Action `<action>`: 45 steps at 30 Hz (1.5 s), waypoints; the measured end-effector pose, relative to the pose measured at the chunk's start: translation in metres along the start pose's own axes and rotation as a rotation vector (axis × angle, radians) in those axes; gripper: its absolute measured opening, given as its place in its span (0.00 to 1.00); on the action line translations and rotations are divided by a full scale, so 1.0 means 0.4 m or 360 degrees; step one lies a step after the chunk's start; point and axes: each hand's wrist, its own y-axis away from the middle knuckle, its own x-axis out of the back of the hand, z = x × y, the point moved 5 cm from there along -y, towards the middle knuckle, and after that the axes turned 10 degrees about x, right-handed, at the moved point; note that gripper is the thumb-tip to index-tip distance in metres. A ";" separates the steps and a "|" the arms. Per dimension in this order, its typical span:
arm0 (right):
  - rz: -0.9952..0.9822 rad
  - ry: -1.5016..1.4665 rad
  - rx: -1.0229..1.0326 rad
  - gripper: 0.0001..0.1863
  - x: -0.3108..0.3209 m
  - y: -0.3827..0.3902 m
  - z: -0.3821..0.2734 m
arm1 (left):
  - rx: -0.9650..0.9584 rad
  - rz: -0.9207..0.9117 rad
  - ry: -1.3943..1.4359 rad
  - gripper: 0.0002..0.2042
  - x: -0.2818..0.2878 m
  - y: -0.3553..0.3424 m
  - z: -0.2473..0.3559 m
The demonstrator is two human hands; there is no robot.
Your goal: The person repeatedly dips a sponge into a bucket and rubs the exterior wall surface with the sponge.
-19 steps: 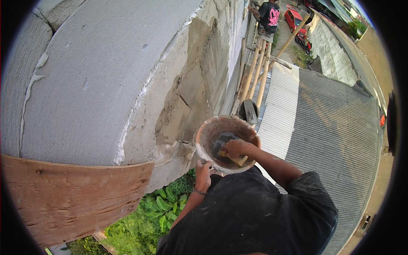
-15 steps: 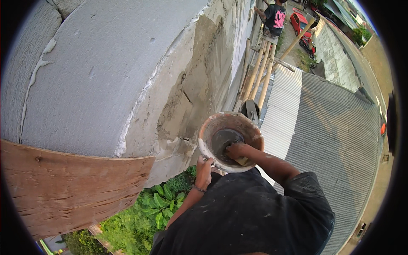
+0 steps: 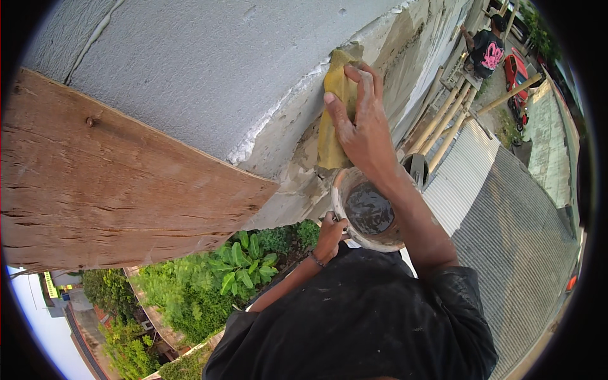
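Note:
My right hand [image 3: 364, 133] grips a yellow sponge [image 3: 335, 114] against the grey plastered wall [image 3: 399, 50], just beside a rough white edge of the pale block wall [image 3: 190, 76]. My left hand [image 3: 330, 234] holds the rim of a round, cement-stained bucket [image 3: 342, 193] below the sponge, with dark grey watery liquid [image 3: 370, 206] inside. My right forearm passes over the bucket's right side.
A brown plywood board [image 3: 133, 183] juts out at left. Bamboo scaffold poles [image 3: 443, 123], with a dark container [image 3: 415, 168], run along the wall toward a co-worker [image 3: 486, 54]. Corrugated roofing [image 3: 513, 253], plants [image 3: 190, 291] and a red car [image 3: 516, 73] lie below.
My right hand has come out of the bucket with the yellow sponge and moved up onto the wall. The view has shifted, showing more plywood and greenery at left.

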 end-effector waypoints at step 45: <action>-0.1404 0.0251 0.1255 0.21 -0.148 0.320 -0.032 | -0.0118 0.0227 0.0655 0.14 0.164 0.219 -0.065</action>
